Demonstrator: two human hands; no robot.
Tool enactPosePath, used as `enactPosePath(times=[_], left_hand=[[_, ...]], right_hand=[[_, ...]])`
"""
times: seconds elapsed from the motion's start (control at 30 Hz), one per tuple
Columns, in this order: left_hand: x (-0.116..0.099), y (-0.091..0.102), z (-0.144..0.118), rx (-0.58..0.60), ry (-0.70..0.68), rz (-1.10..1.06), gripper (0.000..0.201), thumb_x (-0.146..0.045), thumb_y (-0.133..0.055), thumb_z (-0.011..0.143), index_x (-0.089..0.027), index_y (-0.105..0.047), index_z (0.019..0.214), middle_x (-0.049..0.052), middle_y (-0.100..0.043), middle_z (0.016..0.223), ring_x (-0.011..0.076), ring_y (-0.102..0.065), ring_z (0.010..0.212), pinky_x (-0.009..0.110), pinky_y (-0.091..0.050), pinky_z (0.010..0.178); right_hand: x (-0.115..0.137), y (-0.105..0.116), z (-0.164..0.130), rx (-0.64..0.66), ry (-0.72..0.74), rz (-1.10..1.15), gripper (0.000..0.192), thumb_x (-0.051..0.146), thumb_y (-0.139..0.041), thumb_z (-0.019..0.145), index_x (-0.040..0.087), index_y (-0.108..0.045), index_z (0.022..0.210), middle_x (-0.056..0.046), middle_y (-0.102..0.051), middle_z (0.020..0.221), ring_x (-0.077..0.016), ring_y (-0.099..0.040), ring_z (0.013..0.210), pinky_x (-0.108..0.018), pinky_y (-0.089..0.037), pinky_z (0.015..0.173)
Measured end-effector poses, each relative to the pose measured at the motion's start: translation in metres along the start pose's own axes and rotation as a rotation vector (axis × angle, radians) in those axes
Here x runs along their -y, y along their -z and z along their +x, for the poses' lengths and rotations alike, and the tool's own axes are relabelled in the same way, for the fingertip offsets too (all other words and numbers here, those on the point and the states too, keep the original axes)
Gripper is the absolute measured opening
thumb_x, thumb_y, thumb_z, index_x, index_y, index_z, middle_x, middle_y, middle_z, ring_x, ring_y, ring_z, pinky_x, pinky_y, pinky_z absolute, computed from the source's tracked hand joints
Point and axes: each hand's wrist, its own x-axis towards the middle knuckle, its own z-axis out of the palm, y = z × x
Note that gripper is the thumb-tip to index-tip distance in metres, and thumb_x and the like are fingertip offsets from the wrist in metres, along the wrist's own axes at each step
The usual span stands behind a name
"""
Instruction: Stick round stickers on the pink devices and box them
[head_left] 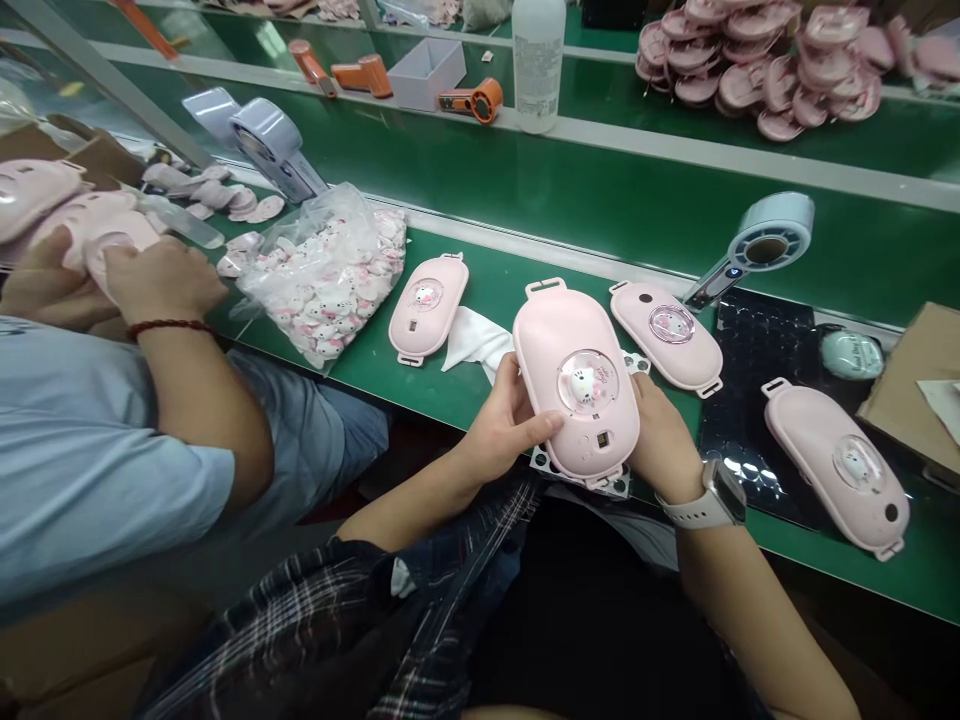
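A pink oval device (536,340) with strap loops at both ends is held tilted up before me. Its round clear window has a small white cat-face figure (582,384) inside. My left hand (499,425) grips its left side, thumb on the front. Curled against its right edge is my right hand (667,440), the fingertips hidden behind it. Partly covered beneath lies a white sheet with black round spots (538,460). Similar pink devices lie on the green table: one at left (442,318), one at right behind my hand (694,355), another farther right (817,440).
A co-worker's hands (161,280) hold pink parts at left. Nearby are a bag of cat-face pieces (319,290) and a white cloth (480,340). A handheld fan (772,235) stands by a black mat (750,450). A cardboard box (919,375) sits far right; a bottle (538,65) is on the shelf.
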Motion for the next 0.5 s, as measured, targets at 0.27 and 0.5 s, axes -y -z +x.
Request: enactPosePath(times=[0.27, 0.5], left_hand=[[0.001, -0.004, 0.002, -0.021, -0.006, -0.02, 0.061, -0.045, -0.088, 0.076, -0.024, -0.051, 0.119, 0.009, -0.066, 0.131, 0.0315, -0.062, 0.128, 0.043, -0.053, 0.105], [-0.002, -0.005, 0.002, -0.065, 0.017, -0.028, 0.063, -0.048, -0.087, 0.075, -0.025, -0.05, 0.121, 0.01, -0.064, 0.138, 0.0341, -0.057, 0.136, 0.046, -0.051, 0.108]], right_hand=[[0.023, 0.011, 0.004, 0.003, -0.191, 0.021, 0.017, 0.012, -0.062, 0.09, 0.019, -0.055, 0.103, -0.01, -0.06, 0.101, -0.023, -0.059, 0.083, -0.03, -0.041, 0.065], [0.014, 0.01, 0.008, 0.093, -0.175, -0.035, 0.009, 0.014, -0.059, 0.094, 0.017, -0.055, 0.102, -0.013, -0.059, 0.103, -0.0235, -0.057, 0.08, -0.033, -0.041, 0.065]])
